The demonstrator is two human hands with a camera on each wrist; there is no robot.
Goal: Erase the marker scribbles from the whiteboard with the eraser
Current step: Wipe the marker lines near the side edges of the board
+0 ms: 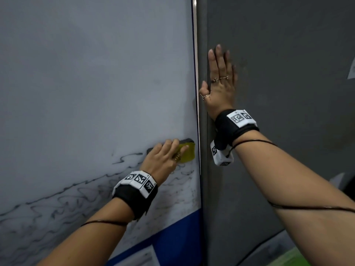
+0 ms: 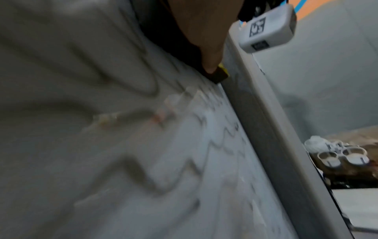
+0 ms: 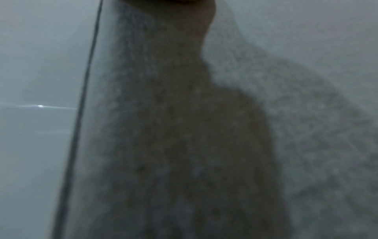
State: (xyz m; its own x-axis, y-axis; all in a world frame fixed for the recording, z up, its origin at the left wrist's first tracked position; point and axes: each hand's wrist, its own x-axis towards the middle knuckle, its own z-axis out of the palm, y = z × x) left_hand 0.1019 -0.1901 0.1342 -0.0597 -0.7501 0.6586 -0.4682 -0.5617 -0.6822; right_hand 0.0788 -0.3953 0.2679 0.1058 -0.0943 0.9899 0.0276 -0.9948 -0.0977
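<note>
The whiteboard (image 1: 86,83) fills the left of the head view, wiped pale above and covered with black marker scribbles (image 1: 57,204) along its lower part. My left hand (image 1: 165,156) grips a yellow eraser (image 1: 188,152) with a dark felt face and presses it on the board beside the right frame edge. In the left wrist view a fingertip lies on the eraser (image 2: 219,76), with blurred scribbles (image 2: 220,142) below it. My right hand (image 1: 221,79) lies flat with straight fingers on the grey wall (image 1: 288,93) just right of the board. The right wrist view is dim and blurred.
The board's metal frame edge (image 1: 196,73) runs vertically between my hands. A blue band (image 1: 172,237) borders the board's bottom. In the left wrist view, white cups (image 2: 206,160) and clutter sit low at the right beyond the frame (image 2: 266,129).
</note>
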